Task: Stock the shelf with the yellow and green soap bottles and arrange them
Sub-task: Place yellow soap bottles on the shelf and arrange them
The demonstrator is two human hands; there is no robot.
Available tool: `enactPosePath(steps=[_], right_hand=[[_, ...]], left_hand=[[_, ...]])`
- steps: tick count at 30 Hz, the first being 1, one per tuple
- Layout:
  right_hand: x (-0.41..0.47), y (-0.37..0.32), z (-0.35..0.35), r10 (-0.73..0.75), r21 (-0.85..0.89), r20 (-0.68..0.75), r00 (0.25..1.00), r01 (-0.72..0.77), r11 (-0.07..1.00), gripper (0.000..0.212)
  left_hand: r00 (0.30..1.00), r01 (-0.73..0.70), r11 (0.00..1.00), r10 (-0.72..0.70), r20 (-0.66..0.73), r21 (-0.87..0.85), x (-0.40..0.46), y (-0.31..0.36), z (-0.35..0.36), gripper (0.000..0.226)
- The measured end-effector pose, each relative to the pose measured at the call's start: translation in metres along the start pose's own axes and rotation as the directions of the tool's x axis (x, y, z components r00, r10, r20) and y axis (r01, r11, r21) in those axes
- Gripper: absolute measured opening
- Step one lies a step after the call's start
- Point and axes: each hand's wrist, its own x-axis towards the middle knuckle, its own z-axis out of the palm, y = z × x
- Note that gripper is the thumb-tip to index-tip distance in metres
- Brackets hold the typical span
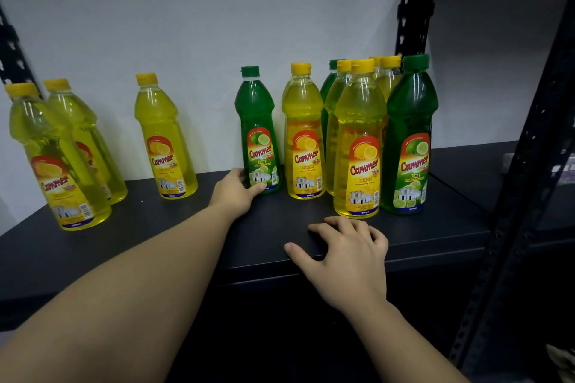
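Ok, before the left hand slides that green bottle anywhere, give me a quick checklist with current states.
1. Left hand on the green lime bottle: fingers touch its base, full grip cannot tell.
2. Bottle upright, cap on: ok.
3. Right hand clear of bottles, resting on the shelf front edge: ok.
4. Free shelf space to the bottle's left, before the lone yellow bottle: ok.
5. Colours sorted in the right-hand cluster: not ok, green and yellow mixed.

Dim, soft overhead light; faint glints on bottle shoulders; wide-angle bowing and slight blur toward edges
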Motion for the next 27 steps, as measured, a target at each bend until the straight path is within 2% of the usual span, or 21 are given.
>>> enactPosePath(steps=[12, 15, 17, 19, 21, 23, 25, 27], right_hand=[[0.0, -0.003, -0.001, 0.016, 0.024, -0.023, 1.0, -0.016, 1.0, 0.074], [0.0, -0.003, -0.002, 0.017, 0.027, -0.024, 1.0, -0.016, 1.0, 0.074], [0.0, -0.004, -0.003, 0.021, 0.038, -0.019, 1.0, -0.02, 0.999, 0.074], [0.0, -0.004, -0.004, 0.03, 0.066, -0.011, 0.999, -0.03, 0.997, 0.07], [0.003, -0.001, -0.006, 0.071, 0.178, -0.04, 0.997, -0.063, 0.982, 0.056], [0.008, 0.004, -0.012, 0.156, 0.361, -0.078, 0.985, -0.118, 0.925, 0.037], [0.014, 0.011, -0.018, 0.243, 0.514, -0.102, 0.965, -0.158, 0.843, 0.026], [0.018, 0.021, -0.024, 0.295, 0.56, -0.13, 0.947, -0.175, 0.809, 0.022]], left_hand=[[1.0, -0.003, 0.999, 0.004, -0.002, 0.039, 0.002, -0.004, 0.003, 0.073], [0.999, 0.017, 0.995, -0.012, -0.05, 0.094, -0.003, 0.0, 0.005, 0.077], [0.99, -0.01, 0.988, 0.031, -0.138, 0.151, -0.01, 0.005, 0.003, 0.069], [0.975, -0.107, 0.979, 0.138, -0.175, 0.176, -0.02, 0.012, 0.004, 0.051], [0.959, -0.225, 0.965, 0.244, -0.146, 0.138, -0.033, 0.022, 0.008, 0.032], [0.944, -0.313, 0.948, 0.318, -0.089, 0.061, -0.05, 0.037, 0.014, 0.026], [0.936, -0.35, 0.935, 0.351, 0.008, -0.062, -0.065, 0.055, 0.022, 0.031], [0.926, -0.341, 0.922, 0.363, 0.105, -0.182, -0.077, 0.074, 0.032, 0.043]])
